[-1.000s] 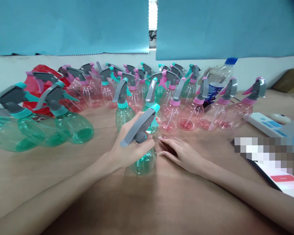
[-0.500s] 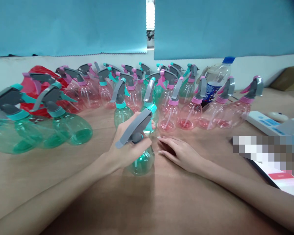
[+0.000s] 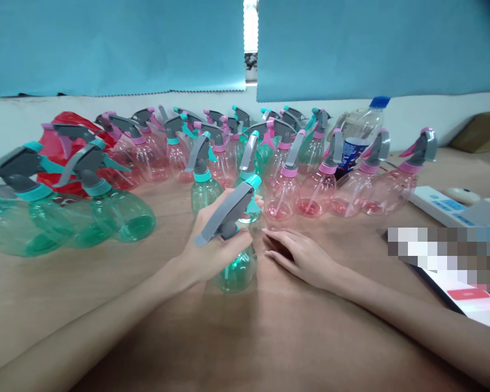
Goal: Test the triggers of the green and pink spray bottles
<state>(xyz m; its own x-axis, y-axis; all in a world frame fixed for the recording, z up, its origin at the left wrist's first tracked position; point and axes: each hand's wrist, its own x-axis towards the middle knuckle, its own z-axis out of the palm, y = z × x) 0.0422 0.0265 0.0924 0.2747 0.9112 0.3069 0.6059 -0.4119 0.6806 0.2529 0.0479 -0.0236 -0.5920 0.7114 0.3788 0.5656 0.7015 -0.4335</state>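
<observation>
My left hand (image 3: 216, 239) grips a green plastic spray bottle (image 3: 237, 272) around its neck and shoulder, with the grey trigger head (image 3: 226, 215) sticking up and left. My right hand (image 3: 300, 256) rests open on the brown tabletop (image 3: 269, 337), holding nothing, its fingertips close to the held bottle. Just beyond the hands stands an arc of several pink and green spray bottles (image 3: 280, 193). More green ones (image 3: 122, 215) lie on their sides at the left.
A clear plastic bottle (image 3: 365, 122) with a blue cap stands behind the pink bottles. A red plastic bag (image 3: 61, 147) lies at the back left. To the right are a white power strip (image 3: 445, 207), a phone (image 3: 469, 299) partly pixelated, and a cardboard box (image 3: 479, 130).
The held bottle's trigger head has swung slightly left since a second ago. My right hand stays in place, and the view has shifted a little.
</observation>
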